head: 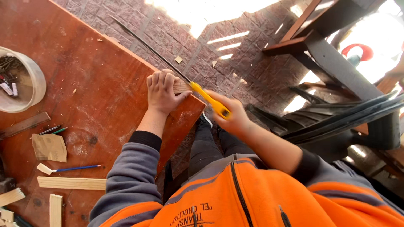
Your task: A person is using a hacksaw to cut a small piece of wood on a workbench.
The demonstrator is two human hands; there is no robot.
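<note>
My left hand (162,90) presses a light wooden strip (182,86) flat near the corner of a reddish-brown wooden table (97,71). My right hand (232,114) grips the yellow handle of a hand saw (208,98). Its long dark blade (147,46) runs up and to the left across the strip, right beside my left thumb. Most of the strip is hidden under my left hand.
A white bucket of screws (19,84) stands at the table's left edge. Pencils (50,129), a piece of sandpaper (49,147), a blue-handled brush (69,169) and cut wooden strips (71,183) lie at the near left. Dark stacked chairs (336,117) stand to the right on brick paving.
</note>
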